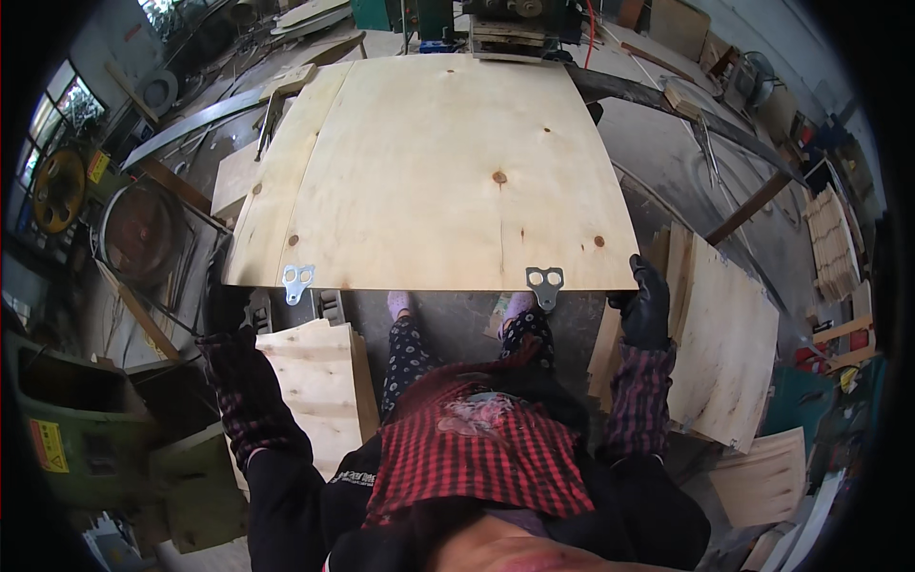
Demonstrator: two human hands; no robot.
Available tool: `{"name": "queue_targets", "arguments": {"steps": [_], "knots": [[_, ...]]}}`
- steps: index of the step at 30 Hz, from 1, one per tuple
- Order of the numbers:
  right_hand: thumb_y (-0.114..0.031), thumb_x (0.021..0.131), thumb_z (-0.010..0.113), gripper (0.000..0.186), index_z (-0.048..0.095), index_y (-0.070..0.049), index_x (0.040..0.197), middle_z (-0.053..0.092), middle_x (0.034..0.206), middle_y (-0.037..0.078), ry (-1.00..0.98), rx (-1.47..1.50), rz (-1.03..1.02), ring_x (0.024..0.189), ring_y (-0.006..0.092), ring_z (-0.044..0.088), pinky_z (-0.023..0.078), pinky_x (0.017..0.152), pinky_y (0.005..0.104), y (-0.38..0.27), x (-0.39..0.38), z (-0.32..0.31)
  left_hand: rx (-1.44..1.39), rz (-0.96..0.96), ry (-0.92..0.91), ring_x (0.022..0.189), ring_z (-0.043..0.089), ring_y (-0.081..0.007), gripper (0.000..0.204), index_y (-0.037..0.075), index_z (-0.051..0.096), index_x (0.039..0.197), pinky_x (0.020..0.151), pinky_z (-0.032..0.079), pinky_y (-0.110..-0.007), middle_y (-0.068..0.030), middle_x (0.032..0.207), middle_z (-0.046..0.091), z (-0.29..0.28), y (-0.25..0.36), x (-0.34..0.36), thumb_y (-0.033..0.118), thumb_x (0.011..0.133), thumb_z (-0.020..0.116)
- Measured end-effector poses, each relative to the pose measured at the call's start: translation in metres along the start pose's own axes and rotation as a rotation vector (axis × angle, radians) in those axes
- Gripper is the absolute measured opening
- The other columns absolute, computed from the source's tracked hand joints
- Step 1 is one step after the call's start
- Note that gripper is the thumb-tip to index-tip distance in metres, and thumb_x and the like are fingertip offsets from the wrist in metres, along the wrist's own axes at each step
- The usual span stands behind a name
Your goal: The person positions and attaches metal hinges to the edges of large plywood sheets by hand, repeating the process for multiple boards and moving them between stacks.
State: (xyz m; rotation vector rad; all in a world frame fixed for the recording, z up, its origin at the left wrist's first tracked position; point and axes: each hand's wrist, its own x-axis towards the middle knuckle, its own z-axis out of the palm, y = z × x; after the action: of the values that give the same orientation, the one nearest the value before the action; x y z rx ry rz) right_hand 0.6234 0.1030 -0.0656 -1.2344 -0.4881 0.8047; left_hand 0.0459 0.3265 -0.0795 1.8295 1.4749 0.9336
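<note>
A large pale plywood sheet [410, 162] with several brown knots lies level in front of me, its far edge at a green machine. My left hand [225, 303], in a black glove, is closed on its near left corner; the fingers are partly hidden in shadow. At the near right corner my right hand [646, 305], also black-gloved, grips the edge with its fingertips against the side. Two small metal plates with holes, one silver [297, 282] and one darker [545, 284], sit on the near edge and stick out past it.
Stacked plywood sheets stand low at my left [315, 381] and right [729, 343]. The green machine [434, 24] is beyond the sheet, with metal rails [205, 124] reaching out sideways. Another green machine [86, 419] stands at far left. Wooden pieces [831, 243] are piled at far right.
</note>
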Motion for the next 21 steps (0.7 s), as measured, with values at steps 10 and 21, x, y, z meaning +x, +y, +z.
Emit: {"name": "queue_targets", "arguments": {"steps": [10,21], "knots": [[-0.029,0.092,0.05,0.034,0.059,-0.003,0.111,0.064,0.081,0.002,0.194,0.016,-0.178,0.055,0.0087,0.051,0.037,0.047,0.0212,-0.019,-0.003,-0.115,-0.778,-0.059,-0.238,0.055,0.056,-0.0141,0.055,0.015,0.028,0.141,0.043,0.045,-0.024,-0.0125,0.105,0.058,0.078,0.109,-0.05,0.032,0.092,0.046],[-0.019,0.092,0.047,0.037,0.05,0.006,0.12,0.057,0.116,0.015,0.169,0.275,-0.271,0.107,0.0231,0.056,0.046,0.09,0.0329,-0.039,0.053,-0.277,-0.897,-0.166,-0.294,0.051,0.055,-0.0155,0.058,0.014,0.024,0.143,0.045,0.044,-0.026,-0.0114,0.1,0.061,0.202,0.173,-0.065,0.033,0.092,0.045]]}}
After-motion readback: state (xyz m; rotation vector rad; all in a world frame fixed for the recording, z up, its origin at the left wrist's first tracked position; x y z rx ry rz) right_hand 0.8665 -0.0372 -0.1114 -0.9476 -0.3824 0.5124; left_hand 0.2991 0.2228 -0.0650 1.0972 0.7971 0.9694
